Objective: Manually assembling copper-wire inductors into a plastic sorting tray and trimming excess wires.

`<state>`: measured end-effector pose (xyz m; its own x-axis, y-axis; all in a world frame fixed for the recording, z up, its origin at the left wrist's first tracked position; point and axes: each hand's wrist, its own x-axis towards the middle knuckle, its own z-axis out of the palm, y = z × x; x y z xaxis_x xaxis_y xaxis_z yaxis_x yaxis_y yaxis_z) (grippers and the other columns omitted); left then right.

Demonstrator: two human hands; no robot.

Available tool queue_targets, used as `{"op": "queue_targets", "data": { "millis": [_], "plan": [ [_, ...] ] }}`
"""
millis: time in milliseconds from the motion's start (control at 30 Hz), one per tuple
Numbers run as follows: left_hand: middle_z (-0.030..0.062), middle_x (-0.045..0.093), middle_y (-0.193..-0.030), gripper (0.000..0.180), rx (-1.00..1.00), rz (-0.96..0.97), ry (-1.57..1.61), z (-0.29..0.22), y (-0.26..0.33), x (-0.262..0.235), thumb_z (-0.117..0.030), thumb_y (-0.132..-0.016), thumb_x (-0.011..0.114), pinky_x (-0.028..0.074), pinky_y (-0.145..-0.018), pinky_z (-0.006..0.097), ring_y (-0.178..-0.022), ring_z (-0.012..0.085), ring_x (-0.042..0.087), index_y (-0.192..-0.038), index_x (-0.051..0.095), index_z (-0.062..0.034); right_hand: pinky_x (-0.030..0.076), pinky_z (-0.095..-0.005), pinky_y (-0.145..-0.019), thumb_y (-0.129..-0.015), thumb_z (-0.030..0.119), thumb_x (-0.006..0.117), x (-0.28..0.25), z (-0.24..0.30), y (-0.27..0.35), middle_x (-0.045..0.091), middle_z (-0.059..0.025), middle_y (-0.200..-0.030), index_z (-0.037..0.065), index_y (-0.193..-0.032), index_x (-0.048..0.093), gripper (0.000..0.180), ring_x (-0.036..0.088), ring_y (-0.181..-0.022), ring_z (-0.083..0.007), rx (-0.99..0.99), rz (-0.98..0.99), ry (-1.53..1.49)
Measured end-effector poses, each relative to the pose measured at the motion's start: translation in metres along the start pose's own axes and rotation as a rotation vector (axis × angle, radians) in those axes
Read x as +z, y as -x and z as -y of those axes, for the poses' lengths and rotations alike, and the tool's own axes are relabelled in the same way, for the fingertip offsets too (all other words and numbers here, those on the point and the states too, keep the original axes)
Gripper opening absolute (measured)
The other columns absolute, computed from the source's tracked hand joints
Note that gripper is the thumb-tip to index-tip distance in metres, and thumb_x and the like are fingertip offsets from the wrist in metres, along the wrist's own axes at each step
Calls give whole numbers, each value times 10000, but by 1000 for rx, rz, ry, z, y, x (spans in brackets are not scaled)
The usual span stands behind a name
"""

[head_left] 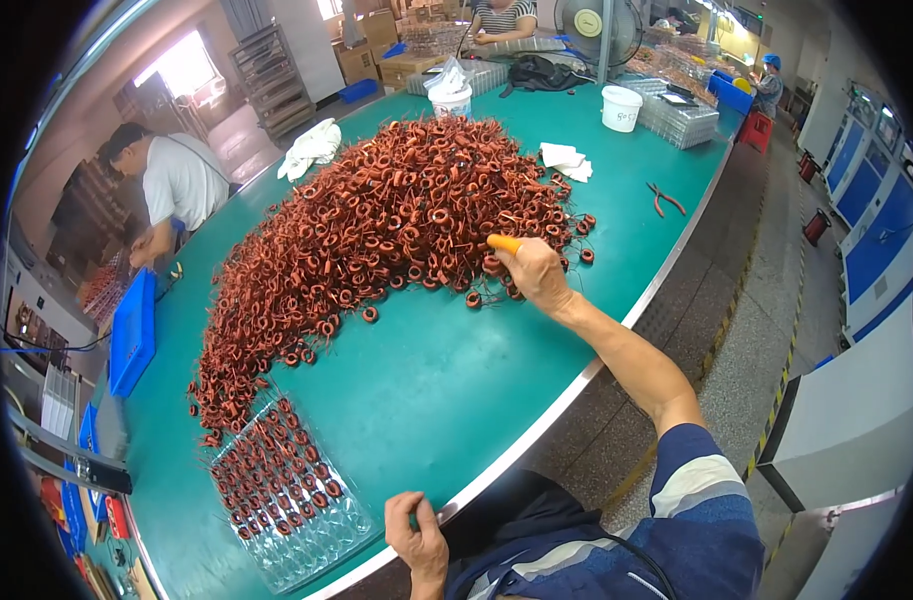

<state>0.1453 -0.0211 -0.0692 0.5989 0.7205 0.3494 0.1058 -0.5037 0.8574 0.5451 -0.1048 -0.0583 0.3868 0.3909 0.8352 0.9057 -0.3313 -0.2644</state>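
Right hand (534, 275) is reaching to the right end of a big heap of copper-coloured rings (376, 230); its fingers, one wearing an orange finger cover (503, 243), are pointing down among the rings there, and I cannot tell whether they are closing on one. Left hand (417, 532) is resting at the near edge of the green worktop (446, 380), its fingers curling in toward the palm.

The heap is arching across the worktop from the far right to the left, with thin wire ends sticking out of the rings. At its near left end, a clear plastic tray (321, 540) is lying flat; rows of rings are filling its far part, while its near part is showing bare plastic.

Pliers with red handles (666, 200) are lying to the right of the heap, near a folded white cloth (566, 160). A white bucket (621, 108) is standing at the far right, and a blue bin (133, 335) is sitting along the left edge. Beyond that edge, a person in a pale shirt (184, 180) is bending forward.
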Motion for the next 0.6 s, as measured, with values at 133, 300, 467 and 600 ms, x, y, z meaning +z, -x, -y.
{"op": "queue_targets", "data": {
  "millis": [133,300,467,600],
  "plan": [
    [110,579,-853,63,-84,101,137,7,-17,26,7,-867,565,459,-668,277,-746,183,564,-922,590,26,499,-292,-574,-877,122,618,-20,-7,-20,707,-122,-791,16,-1053,682,215,647,-635,-125,392,-3,-301],
    [30,575,-848,108,-324,127,390,-8,-38,34,-47,-912,569,453,-663,236,-735,95,552,-995,595,18,558,-222,-674,-903,26,578,2,6,-38,710,-102,-872,-57,-1106,624,224,686,-784,-146,522,182,-494],
    [35,612,-917,139,-341,121,395,24,-28,34,-58,-901,594,481,-742,251,-808,110,577,-1019,618,11,510,-304,-655,-878,171,644,14,31,-28,700,-136,-842,67,-1074,687,226,690,-757,-206,271,41,-220],
    [79,618,-958,254,-462,260,669,5,-34,44,-75,-937,551,485,-686,246,-801,121,594,-1172,539,21,536,-326,-641,-880,42,618,-1,38,-11,689,-162,-858,-20,-1038,669,177,677,-730,-252,14,115,-158]
  ]
}}
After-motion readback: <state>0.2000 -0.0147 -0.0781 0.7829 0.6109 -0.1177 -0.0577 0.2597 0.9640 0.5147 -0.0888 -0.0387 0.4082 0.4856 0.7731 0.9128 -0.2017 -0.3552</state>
